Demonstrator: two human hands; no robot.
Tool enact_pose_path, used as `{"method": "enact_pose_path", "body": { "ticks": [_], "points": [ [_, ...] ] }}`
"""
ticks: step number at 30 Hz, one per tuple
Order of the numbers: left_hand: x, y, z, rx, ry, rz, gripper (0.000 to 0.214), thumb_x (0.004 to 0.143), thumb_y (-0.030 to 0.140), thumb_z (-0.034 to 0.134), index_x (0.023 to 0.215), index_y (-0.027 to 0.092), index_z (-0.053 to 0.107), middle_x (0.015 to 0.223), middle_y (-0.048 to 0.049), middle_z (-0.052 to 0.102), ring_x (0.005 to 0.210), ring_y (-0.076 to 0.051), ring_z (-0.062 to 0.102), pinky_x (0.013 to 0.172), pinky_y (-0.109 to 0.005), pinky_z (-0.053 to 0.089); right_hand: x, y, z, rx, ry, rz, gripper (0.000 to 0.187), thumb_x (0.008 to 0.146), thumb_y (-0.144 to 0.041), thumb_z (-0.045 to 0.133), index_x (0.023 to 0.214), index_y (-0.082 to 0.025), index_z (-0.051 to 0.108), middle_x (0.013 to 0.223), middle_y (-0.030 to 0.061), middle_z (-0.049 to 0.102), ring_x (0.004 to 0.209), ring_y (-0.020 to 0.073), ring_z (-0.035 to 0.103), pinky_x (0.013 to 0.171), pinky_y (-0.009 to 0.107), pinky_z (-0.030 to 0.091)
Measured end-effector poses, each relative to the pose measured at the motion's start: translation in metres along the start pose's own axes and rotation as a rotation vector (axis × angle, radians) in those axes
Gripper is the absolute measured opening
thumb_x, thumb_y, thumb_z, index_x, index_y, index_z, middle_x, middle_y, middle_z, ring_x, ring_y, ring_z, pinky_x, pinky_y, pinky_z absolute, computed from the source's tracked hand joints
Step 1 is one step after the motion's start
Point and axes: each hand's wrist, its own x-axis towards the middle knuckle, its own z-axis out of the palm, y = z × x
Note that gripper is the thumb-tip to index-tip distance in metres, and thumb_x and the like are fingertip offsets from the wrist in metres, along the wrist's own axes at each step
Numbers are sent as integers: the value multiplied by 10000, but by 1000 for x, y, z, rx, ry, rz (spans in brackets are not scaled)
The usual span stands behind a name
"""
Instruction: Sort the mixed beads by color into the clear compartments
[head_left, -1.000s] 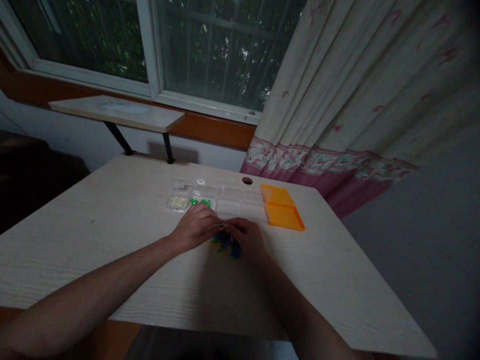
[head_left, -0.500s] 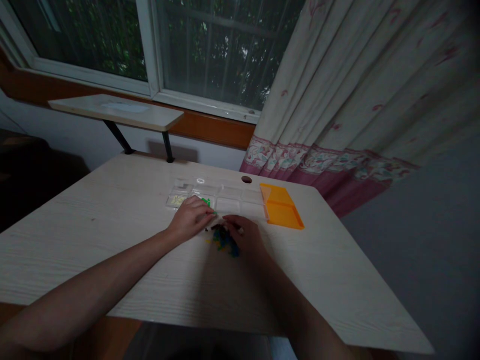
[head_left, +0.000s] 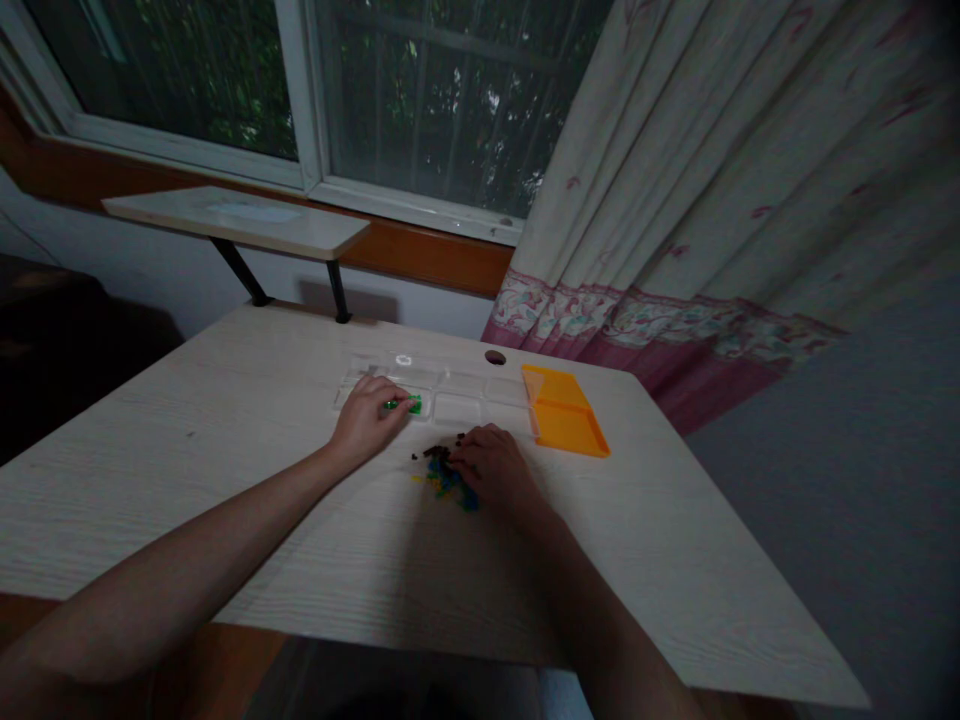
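A clear plastic box with several compartments (head_left: 457,408) lies on the pale wooden table (head_left: 225,470). My left hand (head_left: 367,418) rests over its left part, fingers curled in a pinch right at the compartment of small green pieces (head_left: 409,404). My right hand (head_left: 491,465) lies on the table beside a little heap of mixed blue, yellow and dark pieces (head_left: 444,476), fingers bent down onto the heap. What each hand holds is too small to make out.
The box's orange lid (head_left: 564,424) lies open to the right. A round cable hole (head_left: 495,357) is in the table behind the box. A small raised shelf (head_left: 240,218) stands at the back left, a window behind it and a curtain (head_left: 712,200) on the right.
My left hand has moved away from the heap, up and left to the green compartment of the box. My right hand has stayed at the heap.
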Motion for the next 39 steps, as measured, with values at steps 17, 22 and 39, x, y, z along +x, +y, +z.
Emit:
{"method": "enact_pose_path", "body": {
  "ticks": [17,22,39],
  "points": [
    [-1,-10,1,67,62,-33,289,946,273,478,1118,214,702,927,-66,625,943,-220,518,867,-383,426,4,1,8,175,176,54,125,875,-236,628,876,-207,749,874,71,701,864,206,609,843,365,475],
    [-2,3,-3,10,-10,96,263,954,275,489,1116,215,687,943,-61,619,957,-208,525,895,-388,418,6,-3,8,487,292,257,116,846,-238,633,812,-203,738,796,40,671,790,165,612,739,285,491],
    [-15,21,2,26,-197,451,162,919,328,586,960,223,702,893,-46,658,911,-194,544,819,-340,414,6,-9,11,789,209,348,191,834,-386,641,852,-233,753,807,31,686,778,163,621,738,295,496]
  ]
}}
